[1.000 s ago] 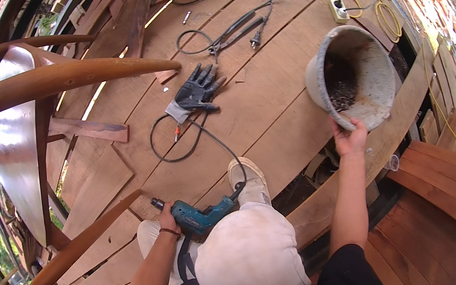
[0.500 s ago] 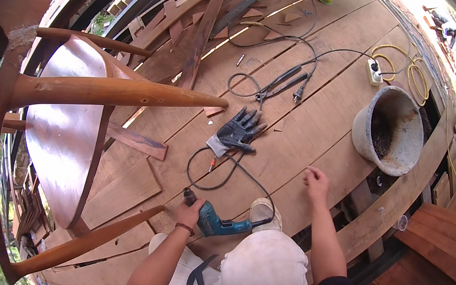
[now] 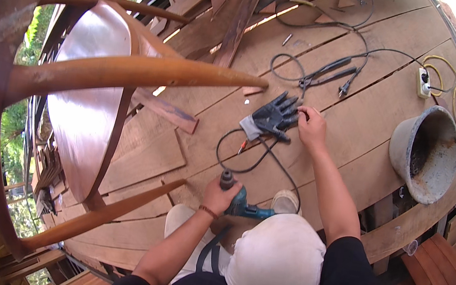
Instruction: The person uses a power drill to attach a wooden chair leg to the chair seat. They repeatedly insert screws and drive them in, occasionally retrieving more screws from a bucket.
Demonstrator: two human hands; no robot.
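My left hand is wrapped round the front of a teal corded power drill, whose dark chuck points away from me. The drill hangs just above my knees. Farther off, my right hand reaches over the boards with fingers pinched together; whatever they hold, if anything, is too small to make out. Just left of it lies a black-and-grey work glove. Beside the glove, a small orange-and-metal piece rests within the drill's cable loop. A wooden chair lies on its side at my left, tapered legs pointing right.
Black-handled pliers and a cable plug lie beyond the glove. A grey bucket is tipped on its side at right, near a white power socket. Wood offcuts are piled at the back. Gaps run between the floorboards.
My right hand has reached forward and left, up close to the glove. The drill has swung so its chuck points more away from me. The whole view has shifted.
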